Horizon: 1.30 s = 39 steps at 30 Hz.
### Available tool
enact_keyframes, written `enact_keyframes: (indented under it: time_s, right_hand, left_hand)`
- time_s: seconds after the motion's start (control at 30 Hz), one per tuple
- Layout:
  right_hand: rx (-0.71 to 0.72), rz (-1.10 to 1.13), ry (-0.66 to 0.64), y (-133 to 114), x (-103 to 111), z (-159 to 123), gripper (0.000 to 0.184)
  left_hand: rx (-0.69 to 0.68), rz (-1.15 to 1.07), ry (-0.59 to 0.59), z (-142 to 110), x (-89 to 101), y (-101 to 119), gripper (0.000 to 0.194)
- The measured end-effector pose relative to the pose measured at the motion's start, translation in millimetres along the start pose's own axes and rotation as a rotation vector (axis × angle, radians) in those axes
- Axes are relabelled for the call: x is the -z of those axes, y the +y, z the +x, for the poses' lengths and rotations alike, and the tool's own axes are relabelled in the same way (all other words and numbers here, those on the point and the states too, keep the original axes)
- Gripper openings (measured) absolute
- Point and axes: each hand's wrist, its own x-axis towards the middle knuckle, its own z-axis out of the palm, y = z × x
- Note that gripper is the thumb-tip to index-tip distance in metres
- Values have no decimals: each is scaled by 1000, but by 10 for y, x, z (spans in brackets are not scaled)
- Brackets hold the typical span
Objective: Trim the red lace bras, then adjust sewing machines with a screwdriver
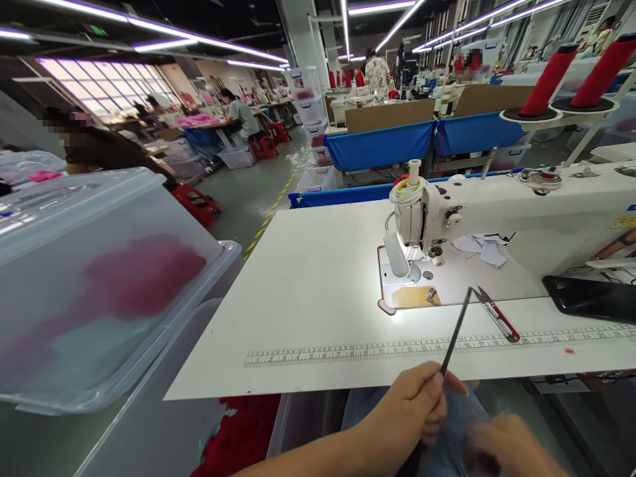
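My left hand (pixel 415 404) is closed in a pinch on a thin dark rod-like tool (pixel 456 331) that slants up over the front edge of the white sewing table (pixel 318 278). My right hand (pixel 501 447) is low at the bottom right, over my lap, smeared by motion; its fingers cannot be read. A red-handled thread snip (pixel 497 315) lies on the table just right of the tool's tip. The white sewing machine (pixel 521 212) stands at the right, its lamp lighting the needle plate (pixel 412 275).
A printed ruler strip (pixel 397 348) runs along the table's front. Clear plastic bins (pixel 99 285) with red fabric stand at my left. A black phone (pixel 591 298) lies at the right. Paper scraps (pixel 481 248) sit under the machine arm. Red thread cones (pixel 551 79) stand behind. Other people work at far tables.
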Motion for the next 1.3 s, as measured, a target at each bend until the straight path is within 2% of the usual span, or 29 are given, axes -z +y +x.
enact_keyframes:
  time_s: [0.07,0.1,0.13,0.17,0.23,0.3,0.43,0.57,0.63,0.73,0.83,0.93,1.1,1.3]
  right_hand:
    - [-41,-97,100,110,229,225,14]
    - [-92,-205,248,184,334,346,12]
    - [-153,-320,312,264,425,465,17]
    - [-188,-412,302,347,498,576,20]
    - [-260,-493,189,509,589,747,16]
    - [-278,-500,108,661,631,839,10]
    - [-198,-619,156,925,714,872,19]
    - [-13,-860,185,983,786,921,29]
    - [133,-918,270,874,740,990,30]
    - [270,-839,378,626,548,1118,27]
    - [283,-726,364,442,332,1227,21]
    - [253,-677,338,387,220,1289,21]
    - [160,-677,325,389,212,1317,22]
    - [175,-695,301,354,199,1335,20]
  left_hand:
    - [47,219,9,-232,186,129,44]
    - [21,384,48,-345,299,203,44]
    - [-19,557,114,-445,423,278,43]
    - [-51,723,200,-527,555,349,40]
    - [-45,996,391,-629,827,475,34]
    - [-5,1148,538,-648,1081,585,29]
    - [-38,1302,653,-475,1418,788,27]
    - [12,1611,706,-123,1496,944,33]
    - [-10,1714,706,64,1483,993,35]
    - [-117,1749,669,295,1480,1055,35]
    - [-209,1734,646,422,1543,1115,33]
    - [-261,1725,644,455,1659,1141,32]
    - [-315,1724,623,475,1803,1070,30]
    - [-309,1691,563,532,1824,1029,27]
